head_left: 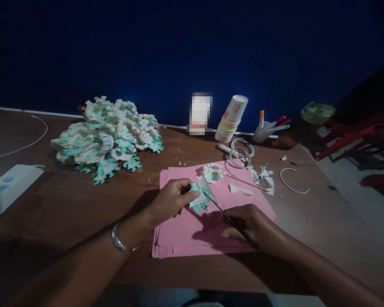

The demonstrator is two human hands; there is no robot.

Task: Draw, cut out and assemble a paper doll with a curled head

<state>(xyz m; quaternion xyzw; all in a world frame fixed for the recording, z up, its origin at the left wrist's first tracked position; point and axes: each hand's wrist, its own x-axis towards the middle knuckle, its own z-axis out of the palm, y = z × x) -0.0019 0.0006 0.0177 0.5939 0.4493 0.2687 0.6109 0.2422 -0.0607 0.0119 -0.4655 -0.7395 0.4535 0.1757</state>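
My left hand (171, 200) pinches a white paper cutout (198, 199) drawn in green, with a dress-like shape and small legs at the bottom. In my right hand (251, 224) is a pair of dark scissors (220, 207), their blades pointing up and left against the right side of the cutout. Whether the blades are parted cannot be made out. Under both hands lies a stack of pink paper sheets (179, 236). A ring-shaped white paper piece (213, 172) and a small white scrap (241, 190) rest on the pink paper.
A heap of white and green paper cutouts (107, 136) stands back left. Behind the paper are stacked paper cups (232, 117), a cup of markers (263, 132) and tape rolls (242, 148). Paper scraps (265, 177) lie right. A white power strip (14, 185) sits at left.
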